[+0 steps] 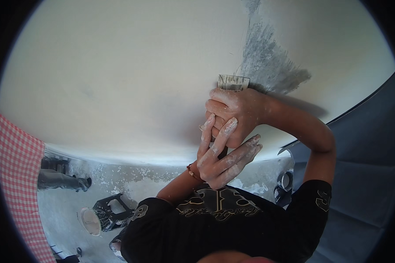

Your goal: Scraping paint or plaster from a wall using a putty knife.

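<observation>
My right hand (238,108), dusted with white, is closed round a flat hand tool whose plaster-streaked end (233,83) sticks out above the knuckles against a pale wall surface (135,65). Most of the tool is hidden, so its kind cannot be told. Just below, my left hand (217,154) has its fingers apart, with white smears on them, and its fingertips lie over the right hand's fingers; nothing is seen held in it. A rough grey patch (266,59) marks the surface to the upper right of the tool.
A white-coated bucket (91,221) is beside a dark stool-like frame (113,210) on the spattered floor (141,184). Another container (286,180) is at the right. Red-and-white checked cloth (19,164) hangs left, grey sheeting (355,184) right. A person's leg (64,180) shows at left.
</observation>
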Tool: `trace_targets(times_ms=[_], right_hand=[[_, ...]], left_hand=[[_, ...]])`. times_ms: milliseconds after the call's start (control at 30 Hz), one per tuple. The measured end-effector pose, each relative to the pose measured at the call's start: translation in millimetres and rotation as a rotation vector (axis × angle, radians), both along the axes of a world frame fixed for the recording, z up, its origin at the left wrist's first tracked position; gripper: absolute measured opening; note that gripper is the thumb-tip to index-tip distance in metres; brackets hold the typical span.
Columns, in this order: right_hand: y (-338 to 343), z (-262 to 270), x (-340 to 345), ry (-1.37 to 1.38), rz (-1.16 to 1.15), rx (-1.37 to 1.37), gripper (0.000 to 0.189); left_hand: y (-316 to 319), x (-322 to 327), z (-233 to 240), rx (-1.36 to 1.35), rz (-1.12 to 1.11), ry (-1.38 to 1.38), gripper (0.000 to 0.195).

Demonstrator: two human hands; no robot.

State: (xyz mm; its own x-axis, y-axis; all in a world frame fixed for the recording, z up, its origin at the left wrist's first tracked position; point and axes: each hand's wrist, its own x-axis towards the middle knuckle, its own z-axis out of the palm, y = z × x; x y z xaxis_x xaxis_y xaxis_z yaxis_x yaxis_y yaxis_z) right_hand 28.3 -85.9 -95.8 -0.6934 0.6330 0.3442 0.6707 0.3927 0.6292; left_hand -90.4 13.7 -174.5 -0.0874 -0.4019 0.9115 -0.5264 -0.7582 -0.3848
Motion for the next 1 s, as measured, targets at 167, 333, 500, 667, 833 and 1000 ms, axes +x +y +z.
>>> trace_targets(times_ms=[167, 333, 500, 667, 833, 1000], right_hand=[[3, -3, -3, 0.079, -0.008, 0.085, 0.029], [7, 1, -6, -0.058, -0.037, 0.152, 0.025], [-1, 16, -15, -0.069, -0.066, 0.113, 0.023], [-10, 14, -18, 0.131, -0.078, -0.047, 0.022], [-11, 5, -9, 0.088, -0.016, -0.043, 0.022], [-8, 8, -7, -0.084, -0.024, 0.014, 0.03]], left_hand=[[-7, -35, 10, -0.235, -0.056, 0.415, 0.031], [-5, -32, 8, -0.289, -0.08, 0.428, 0.027], [-19, -32, 5, -0.381, -0.153, 0.391, 0.028], [-37, -44, 8, -0.478, -0.15, 0.449, 0.032], [-38, -41, 8, -0.425, -0.124, 0.474, 0.032], [-37, -38, 4, -0.378, -0.06, 0.45, 0.029]])
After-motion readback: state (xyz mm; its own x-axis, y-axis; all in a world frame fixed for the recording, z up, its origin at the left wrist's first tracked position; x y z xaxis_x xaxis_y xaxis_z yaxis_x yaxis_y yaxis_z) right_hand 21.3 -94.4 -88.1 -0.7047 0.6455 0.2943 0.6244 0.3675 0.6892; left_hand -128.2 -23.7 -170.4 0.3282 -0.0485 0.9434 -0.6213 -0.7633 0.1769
